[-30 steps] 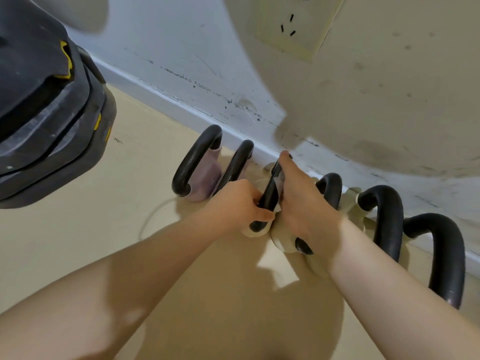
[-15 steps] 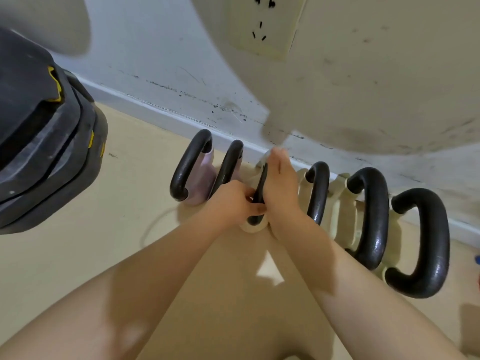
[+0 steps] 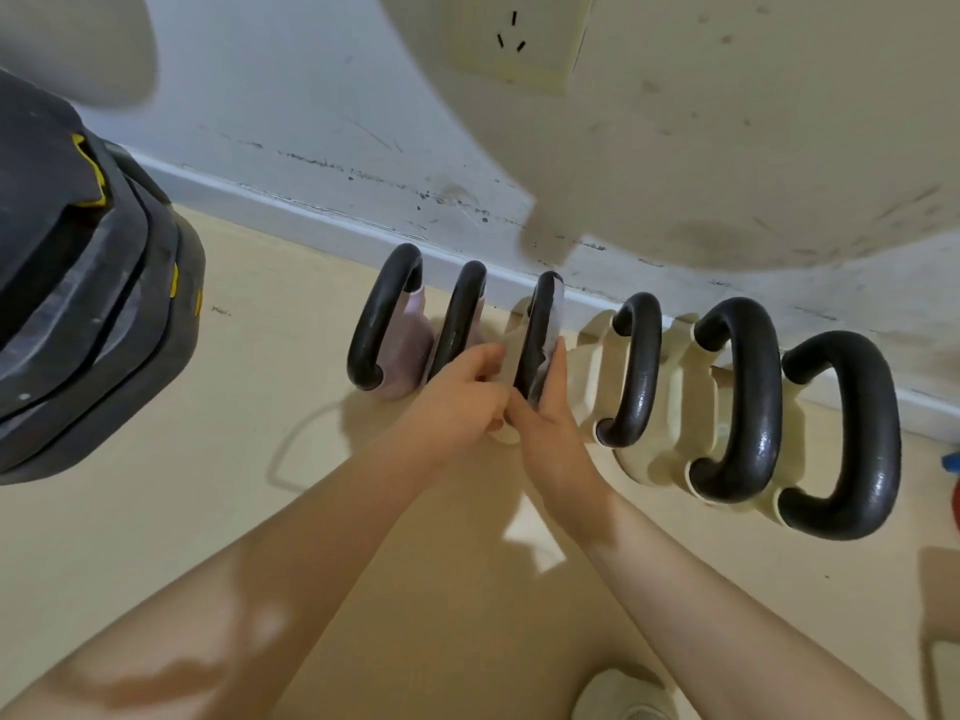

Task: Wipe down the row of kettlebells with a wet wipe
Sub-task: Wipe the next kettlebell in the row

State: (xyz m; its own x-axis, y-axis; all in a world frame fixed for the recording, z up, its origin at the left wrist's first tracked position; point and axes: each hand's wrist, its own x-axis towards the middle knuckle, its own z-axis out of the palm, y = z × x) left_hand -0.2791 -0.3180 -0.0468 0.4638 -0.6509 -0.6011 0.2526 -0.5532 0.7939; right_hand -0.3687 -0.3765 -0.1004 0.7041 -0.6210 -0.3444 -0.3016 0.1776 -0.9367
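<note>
Several kettlebells with black handles stand in a row along the wall's baseboard. The two on the left are pink [image 3: 402, 350], the others cream [image 3: 670, 402]. My left hand [image 3: 462, 387] grips the near end of the third kettlebell's handle [image 3: 535, 330]. My right hand [image 3: 548, 407] presses a pale wet wipe [image 3: 556, 317] against the right side of that handle, the wipe draped up along it. The third kettlebell's cream body is mostly hidden under my hands.
A big black weight stack with yellow marks [image 3: 78, 283] fills the left. A scuffed wall with a socket [image 3: 514, 44] rises behind the row. Beige floor [image 3: 260, 511] lies in front. A white shoe [image 3: 618, 693] shows at the bottom, something red and blue [image 3: 953, 485] at the right edge.
My right hand slid back along the third handle toward me, leaving the wipe stretched over the handle's top. My view shifted so the whole row shows.
</note>
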